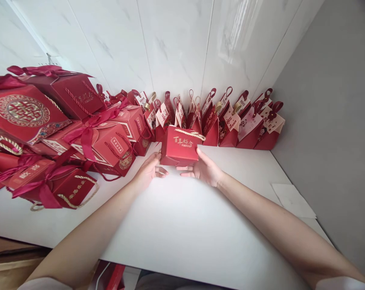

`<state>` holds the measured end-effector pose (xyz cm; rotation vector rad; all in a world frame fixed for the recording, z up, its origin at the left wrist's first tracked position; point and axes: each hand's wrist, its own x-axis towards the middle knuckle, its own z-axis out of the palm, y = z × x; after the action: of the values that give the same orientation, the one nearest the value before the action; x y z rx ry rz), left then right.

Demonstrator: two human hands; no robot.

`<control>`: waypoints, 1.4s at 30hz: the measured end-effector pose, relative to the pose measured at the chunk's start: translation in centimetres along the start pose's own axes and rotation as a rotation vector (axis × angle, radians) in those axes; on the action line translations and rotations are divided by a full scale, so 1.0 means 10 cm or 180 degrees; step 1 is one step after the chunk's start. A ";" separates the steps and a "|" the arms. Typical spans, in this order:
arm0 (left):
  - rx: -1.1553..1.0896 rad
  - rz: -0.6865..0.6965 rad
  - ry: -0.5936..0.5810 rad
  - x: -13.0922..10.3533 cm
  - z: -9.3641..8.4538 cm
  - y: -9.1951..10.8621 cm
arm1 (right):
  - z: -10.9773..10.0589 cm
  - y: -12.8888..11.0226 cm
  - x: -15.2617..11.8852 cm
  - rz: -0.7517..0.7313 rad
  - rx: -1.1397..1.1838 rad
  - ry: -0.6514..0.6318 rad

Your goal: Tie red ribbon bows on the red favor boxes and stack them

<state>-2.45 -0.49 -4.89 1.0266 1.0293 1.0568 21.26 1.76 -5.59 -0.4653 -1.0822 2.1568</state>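
A red gift box [179, 150] with gold lettering and a cream rope handle is held between my two hands, just above the white table [182, 217]. My left hand [148, 171] grips its left side, thumb against the edge and fingers curled underneath. On the opposite side, my right hand [205, 167] has its thumb on the right edge and its fingers below the box. The underside of the box and some fingertips are hidden. Behind it stands a row of small red pouch-like boxes [211, 127] with ribbon loops and pale tags.
Stacked red gift boxes with ribbons and rope handles [100, 147] fill the left side of the table. White paper [293, 199] lies near the right edge. A marbled wall [176, 48] rises behind, a grey wall [330, 100] at right. Brown cardboard [13, 262] sits below the front-left edge.
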 end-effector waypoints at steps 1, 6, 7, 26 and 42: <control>0.0102 0.0208 0.0212 0.00 0.00 -0.01 | 0.00 0.01 0.00 -0.0156 -0.0225 0.0112; 0.0005 0.0348 0.0295 0.00 -0.02 -0.05 | 0.08 0.12 0.02 -0.0745 -0.1167 0.0607; -0.0130 0.0216 0.0165 0.00 -0.01 -0.06 | 0.10 0.15 0.02 -0.0908 -0.1345 0.0688; -0.1285 -0.0265 0.0212 0.01 -0.01 -0.04 | 0.19 0.11 -0.07 -0.0745 -0.2135 0.0045; -0.1428 -0.0330 0.0358 0.03 -0.06 -0.07 | 0.21 0.08 -0.07 -0.0730 -0.2172 0.0073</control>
<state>-2.90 -0.24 -5.74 0.5504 0.8698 1.2007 20.22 -0.27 -4.92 -0.6255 -1.7611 1.5416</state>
